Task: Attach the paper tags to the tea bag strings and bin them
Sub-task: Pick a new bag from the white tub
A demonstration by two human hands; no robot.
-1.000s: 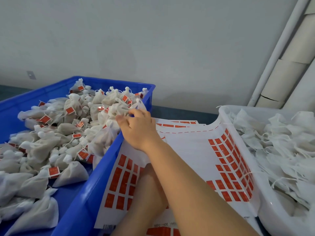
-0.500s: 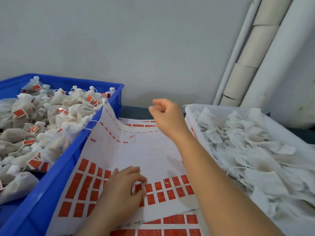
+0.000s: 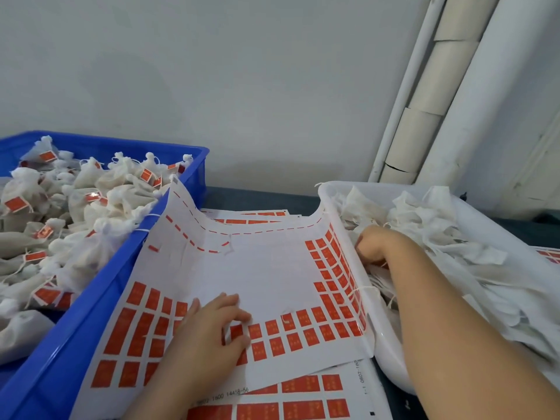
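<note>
A white backing sheet (image 3: 266, 277) with rows of orange paper tags (image 3: 291, 331) lies curled between two bins. My left hand (image 3: 212, 331) rests on its lower part, thumb and forefinger pinching one orange tag (image 3: 236, 328) that is still on the sheet. My right hand (image 3: 375, 247) reaches over the rim into the white bin (image 3: 381, 344), fingers curled down among untagged white tea bags (image 3: 439, 225); what the fingers hold is hidden. The blue bin (image 3: 100, 286) on the left holds several tagged tea bags (image 3: 91, 207).
More tag sheets (image 3: 303, 401) lie stacked under the top one. A grey wall stands close behind, with white pipes and cardboard tubes (image 3: 424, 116) leaning at the back right. A dark tabletop (image 3: 257, 198) shows between the bins.
My right hand left the blue bin, crossed over the sheet and dipped into the white bin. My left hand came out from under the arm and settled on the orange tags. The view swung right.
</note>
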